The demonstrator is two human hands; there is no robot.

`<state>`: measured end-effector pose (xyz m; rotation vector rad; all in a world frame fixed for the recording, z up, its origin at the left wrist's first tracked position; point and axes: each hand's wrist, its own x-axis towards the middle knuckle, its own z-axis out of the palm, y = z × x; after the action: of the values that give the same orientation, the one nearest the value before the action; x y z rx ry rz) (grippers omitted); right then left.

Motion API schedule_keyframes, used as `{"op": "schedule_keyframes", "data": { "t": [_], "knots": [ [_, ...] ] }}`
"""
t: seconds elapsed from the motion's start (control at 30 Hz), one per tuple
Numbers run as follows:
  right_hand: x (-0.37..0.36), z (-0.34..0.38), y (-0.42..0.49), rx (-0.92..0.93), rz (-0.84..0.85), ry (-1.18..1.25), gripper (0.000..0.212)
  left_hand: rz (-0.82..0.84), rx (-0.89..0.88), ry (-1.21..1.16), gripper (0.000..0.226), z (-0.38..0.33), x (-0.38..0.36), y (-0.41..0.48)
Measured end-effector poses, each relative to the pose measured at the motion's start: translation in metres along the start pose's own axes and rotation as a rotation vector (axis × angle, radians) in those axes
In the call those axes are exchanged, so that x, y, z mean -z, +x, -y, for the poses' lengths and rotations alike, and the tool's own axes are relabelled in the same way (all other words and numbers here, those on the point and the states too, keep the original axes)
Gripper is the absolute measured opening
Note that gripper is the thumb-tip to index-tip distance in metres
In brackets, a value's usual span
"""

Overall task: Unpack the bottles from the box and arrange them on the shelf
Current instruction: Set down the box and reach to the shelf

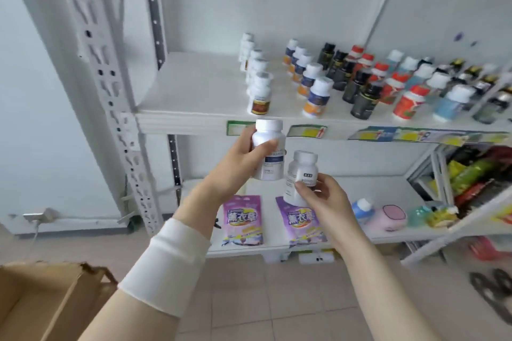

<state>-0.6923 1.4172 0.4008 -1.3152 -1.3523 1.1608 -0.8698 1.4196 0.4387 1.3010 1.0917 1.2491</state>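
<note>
While the left hand wraps its fingers round one white bottle just below the shelf edge and the right hand pinches a second bottle lower beside it, both are held upright, likely to stand among the rows above, the box well below.

The upper shelf is carrying bottles standing upright in rows running front to back (caps white, black, red). The lower shelf is holding two purple pouches lying flat, with a blue-capped bottle and a pink object sitting to their right.
</note>
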Motion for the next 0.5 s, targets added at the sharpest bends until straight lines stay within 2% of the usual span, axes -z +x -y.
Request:
{"op": "schedule_keyframes", "data": {
  "t": [0.1,0.23,0.5],
  "knots": [
    [0.097,-0.003,0.006,0.016,-0.115,0.029,0.019,0.085,-0.014,-0.037,0.022,-0.012,-0.091,0.033],
    [0.197,-0.006,0.015,0.024,-0.225,0.056,0.017,0.188,-0.012,-0.035,0.025,-0.024,-0.19,0.069],
    [0.349,-0.009,0.067,0.052,-0.36,0.087,0.021,0.302,-0.045,0.015,0.03,-0.038,-0.349,0.167]
  ]
}}
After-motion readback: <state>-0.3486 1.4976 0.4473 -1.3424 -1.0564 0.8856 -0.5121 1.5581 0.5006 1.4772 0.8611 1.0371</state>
